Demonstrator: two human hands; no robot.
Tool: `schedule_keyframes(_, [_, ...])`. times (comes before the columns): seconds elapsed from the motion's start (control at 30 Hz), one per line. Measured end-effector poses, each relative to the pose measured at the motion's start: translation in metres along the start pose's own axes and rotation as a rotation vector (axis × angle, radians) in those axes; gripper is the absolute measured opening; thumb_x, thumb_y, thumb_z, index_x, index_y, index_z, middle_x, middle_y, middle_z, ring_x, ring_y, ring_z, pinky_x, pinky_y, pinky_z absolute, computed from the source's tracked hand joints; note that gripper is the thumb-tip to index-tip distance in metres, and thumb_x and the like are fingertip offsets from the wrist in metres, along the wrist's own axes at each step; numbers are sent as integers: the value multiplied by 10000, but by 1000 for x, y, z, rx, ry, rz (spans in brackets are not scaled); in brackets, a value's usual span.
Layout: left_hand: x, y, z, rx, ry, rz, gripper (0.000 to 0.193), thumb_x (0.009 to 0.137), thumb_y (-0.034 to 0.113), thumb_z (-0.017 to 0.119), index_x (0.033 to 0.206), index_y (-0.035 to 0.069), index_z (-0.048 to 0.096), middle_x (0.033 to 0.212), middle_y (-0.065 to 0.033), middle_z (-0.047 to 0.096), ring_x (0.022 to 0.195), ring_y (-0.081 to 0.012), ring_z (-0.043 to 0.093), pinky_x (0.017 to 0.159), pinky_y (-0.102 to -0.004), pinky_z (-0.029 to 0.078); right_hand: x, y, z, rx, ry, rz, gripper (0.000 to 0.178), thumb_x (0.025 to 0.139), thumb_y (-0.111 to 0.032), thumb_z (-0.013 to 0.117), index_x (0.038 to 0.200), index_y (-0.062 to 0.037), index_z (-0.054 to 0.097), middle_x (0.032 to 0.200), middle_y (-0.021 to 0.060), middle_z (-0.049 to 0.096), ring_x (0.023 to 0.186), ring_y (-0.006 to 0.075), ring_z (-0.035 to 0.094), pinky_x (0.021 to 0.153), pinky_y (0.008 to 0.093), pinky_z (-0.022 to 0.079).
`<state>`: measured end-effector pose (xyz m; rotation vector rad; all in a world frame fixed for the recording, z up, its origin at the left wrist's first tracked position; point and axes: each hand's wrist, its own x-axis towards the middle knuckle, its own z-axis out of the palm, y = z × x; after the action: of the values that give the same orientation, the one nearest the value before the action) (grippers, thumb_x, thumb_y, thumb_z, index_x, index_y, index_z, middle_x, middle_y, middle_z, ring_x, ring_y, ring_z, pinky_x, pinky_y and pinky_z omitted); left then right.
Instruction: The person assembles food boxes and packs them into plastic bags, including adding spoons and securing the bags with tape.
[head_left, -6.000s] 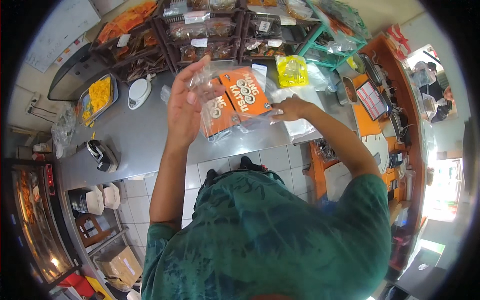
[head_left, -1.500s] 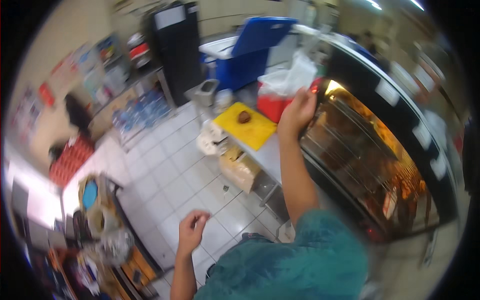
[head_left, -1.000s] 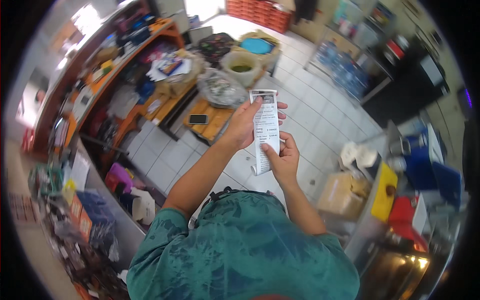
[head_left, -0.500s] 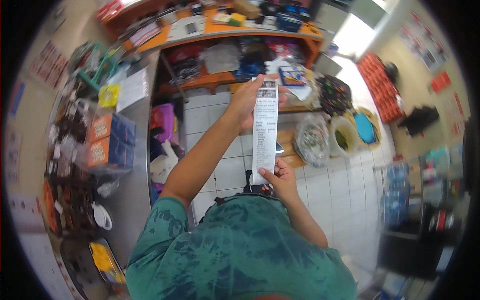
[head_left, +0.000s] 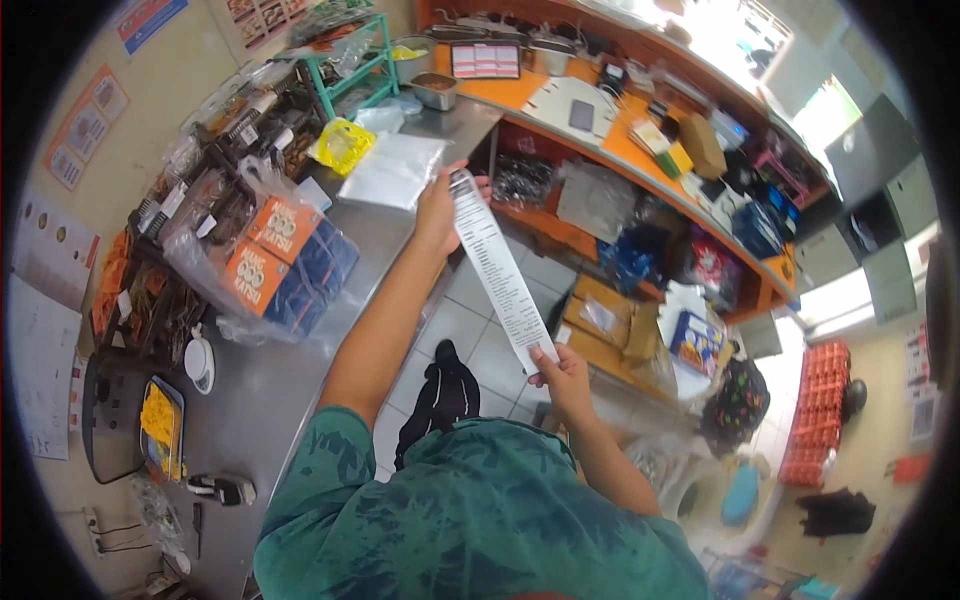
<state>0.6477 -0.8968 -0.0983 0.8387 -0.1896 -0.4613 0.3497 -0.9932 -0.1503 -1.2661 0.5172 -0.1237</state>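
Observation:
A long white printed receipt (head_left: 495, 265) is stretched between my two hands in front of my body. My left hand (head_left: 437, 212) grips its upper end, the arm reaching forward beside the metal counter. With thumb and fingers, my right hand (head_left: 563, 380) pinches the lower end. The strip slants from upper left to lower right, its print facing up. Close beyond my left hand, a stack of clear plastic bags (head_left: 392, 170) lies on the counter, beside a yellow plastic bag (head_left: 342, 145).
Along the left runs the steel counter (head_left: 285, 400), holding blue and orange boxes (head_left: 290, 265) in clear plastic, a white round scale (head_left: 200, 362) and a tray of yellow food (head_left: 160, 425). An orange shelf unit (head_left: 610, 125) stands ahead. Red egg trays (head_left: 815, 412) are stacked at right.
My view and body have turned left, toward the metal counter. The receipt, upright before, now slants; both hands still hold its ends.

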Motion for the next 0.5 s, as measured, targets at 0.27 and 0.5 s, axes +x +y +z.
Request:
schedule_keyframes(0.27, [147,-6,-141,-231,425,108,357,1019,307,331,1186,63,531,901,-158,630,777,-246,624,757,-396,549,194,8,42,-125,62,-71,290,911,-227,642,1061,18,675,714,36,640,588,85,586,555,228,463])
schedule_keyframes(0.5, [262,5,-238,-467,681,31,311,1001,304,406,1142,68,552,909,-101,613,797,-241,606,739,-384,528,353,16,93,-2,-125,252,282,922,-184,624,1126,9,650,893,44,669,720,90,604,636,233,515])
